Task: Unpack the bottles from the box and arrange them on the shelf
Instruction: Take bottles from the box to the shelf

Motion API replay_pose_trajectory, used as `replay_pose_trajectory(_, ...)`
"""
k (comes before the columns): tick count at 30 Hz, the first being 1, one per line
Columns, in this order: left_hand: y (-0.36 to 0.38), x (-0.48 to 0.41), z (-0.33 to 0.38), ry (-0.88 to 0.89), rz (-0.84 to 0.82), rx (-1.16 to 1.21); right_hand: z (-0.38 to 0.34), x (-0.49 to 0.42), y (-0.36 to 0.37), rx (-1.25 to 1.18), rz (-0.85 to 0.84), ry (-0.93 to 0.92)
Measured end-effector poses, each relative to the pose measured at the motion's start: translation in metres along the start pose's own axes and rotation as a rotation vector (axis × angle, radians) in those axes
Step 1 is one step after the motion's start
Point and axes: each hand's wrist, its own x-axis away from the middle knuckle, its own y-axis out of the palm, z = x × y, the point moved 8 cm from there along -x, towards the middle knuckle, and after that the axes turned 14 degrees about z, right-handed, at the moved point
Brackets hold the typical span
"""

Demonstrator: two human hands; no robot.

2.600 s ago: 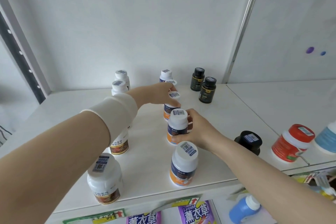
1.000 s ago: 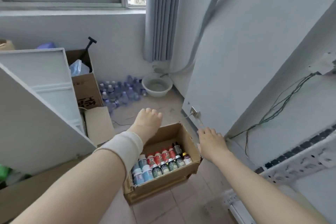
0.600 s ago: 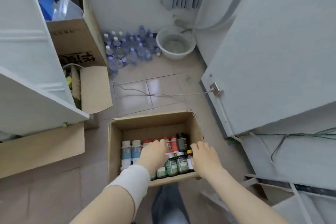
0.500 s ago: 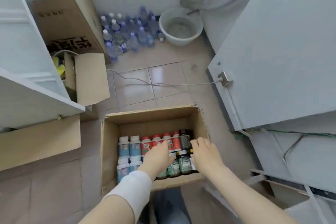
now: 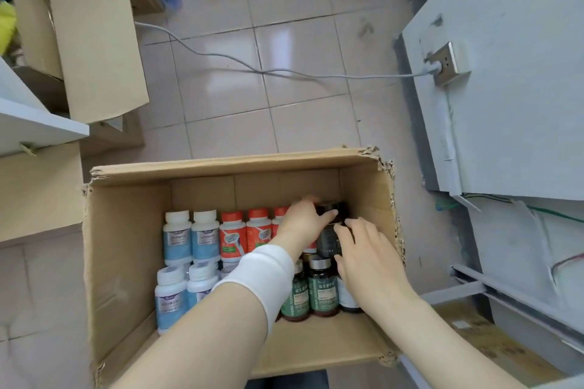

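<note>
Box (image 5: 221, 164), 2 o'clock corner: dark bottle (image 5: 328, 245), left hand (image 5: 301, 223) fingers curled round its cap, right hand (image 5: 368, 257) fingers gripping its body.

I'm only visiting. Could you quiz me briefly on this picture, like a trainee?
1. True or false: the brown cardboard box is empty.
2. Which bottle is in the grip of the left hand and right hand? A: white, blue-labelled. B: black plastic bottle. C: red-capped.
3. Fill in: the white plastic bottles with blue labels stand at the box's ____ side.
Key: 1 false; 2 B; 3 left.
</note>
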Motion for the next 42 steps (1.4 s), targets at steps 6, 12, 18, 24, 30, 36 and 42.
replay_pose_trajectory(6,-0.041,-0.002,-0.013,-0.054,0.034,0.281,0.004,-0.024,0.005,0.014,-0.034,0.054)
replay_pose_trajectory(12,-0.083,-0.007,-0.043,-0.09,0.005,0.559,-0.004,-0.063,0.038,0.178,-0.249,-0.017)
replay_pose_trajectory(18,-0.086,-0.002,-0.072,-0.206,0.008,0.715,-0.001,-0.073,0.059,0.339,-0.38,-0.102)
replay_pose_trajectory(24,-0.091,0.022,-0.084,-0.282,0.038,0.948,0.0,-0.07,0.031,0.121,-0.305,0.013)
replay_pose_trajectory(30,-0.112,0.052,-0.078,-0.241,0.066,1.038,0.004,-0.048,-0.011,-0.381,-0.154,0.24)
replay_pose_trajectory(36,-0.153,0.107,-0.048,-0.133,0.075,1.099,0.005,-0.003,-0.069,-0.992,-0.112,0.495)
replay_pose_trajectory(42,-0.202,0.192,0.006,-0.05,-0.008,1.176,-0.032,0.078,-0.15,-1.717,-0.085,0.699)
